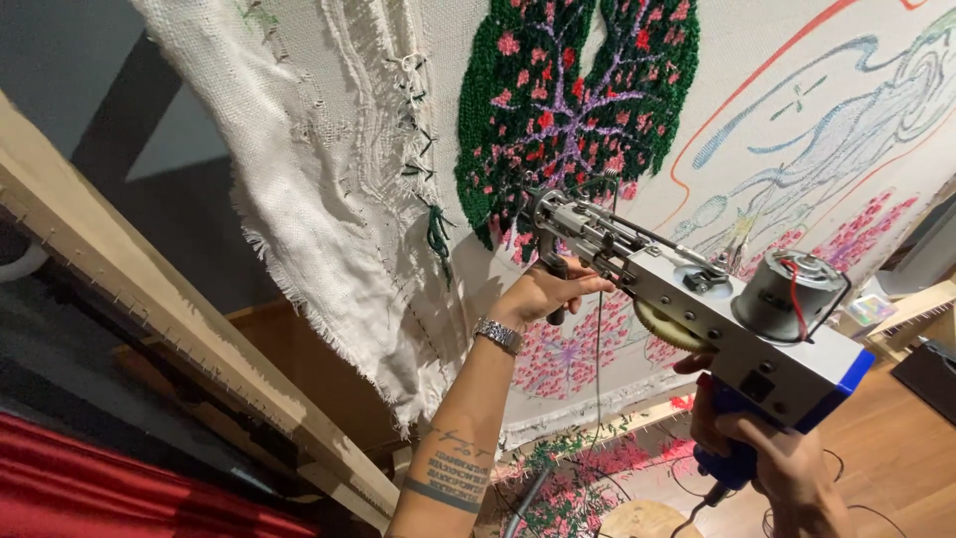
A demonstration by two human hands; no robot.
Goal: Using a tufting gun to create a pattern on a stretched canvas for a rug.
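Observation:
A grey and blue tufting gun [697, 299] points at a white cloth [797, 130] stretched on a wooden frame [149, 319]. My left hand [543, 291], a metal watch on its wrist, grips the gun's black front handle. My right hand [767, 458] is shut on the blue rear handle below the motor. The gun's needle tip sits against the lower edge of a tufted green, red and purple tree shape [568, 100]. Pink tufted patches lie under the gun.
Frayed loose cloth [339, 199] hangs over the frame's left side. Blue and red drawn outlines [846, 130] cover the cloth at right. Yarn scraps [578, 478] and a round wooden stool top [642, 520] lie below. Red fabric [100, 488] fills the lower left.

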